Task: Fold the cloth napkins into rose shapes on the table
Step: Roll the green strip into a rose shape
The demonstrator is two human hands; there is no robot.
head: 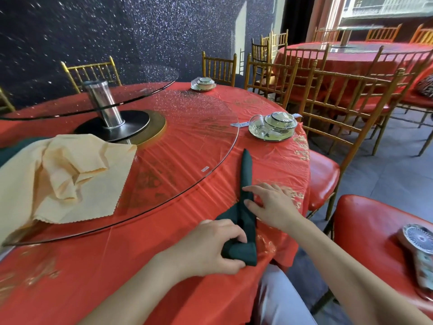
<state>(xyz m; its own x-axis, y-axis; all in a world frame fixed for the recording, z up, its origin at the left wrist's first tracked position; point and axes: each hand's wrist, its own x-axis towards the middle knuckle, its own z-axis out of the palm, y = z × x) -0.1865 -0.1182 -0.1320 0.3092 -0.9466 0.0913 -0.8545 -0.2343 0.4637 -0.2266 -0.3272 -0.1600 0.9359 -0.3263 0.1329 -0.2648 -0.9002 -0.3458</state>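
Note:
A dark green napkin (pixel 246 174) lies folded into a long narrow strip on the red tablecloth, pointing away from me, its near end rolled into a thick coil. My left hand (pixel 210 245) grips that rolled end, fingers and thumb curled round it. My right hand (pixel 269 205) lies on the strip further up, straight fingers pressing the cloth flat. A pile of cream napkins (pixel 61 177) rests crumpled on the glass turntable to the left.
The glass lazy Susan (pixel 187 137) covers the middle of the round table (pixel 117 266), with a raised second tier on a metal post (pixel 105 106). Place settings (pixel 273 126) (pixel 203 83) stand at the far edge. Gold chairs ring the table; a handheld fan (pixel 419 242) lies on a red seat at right.

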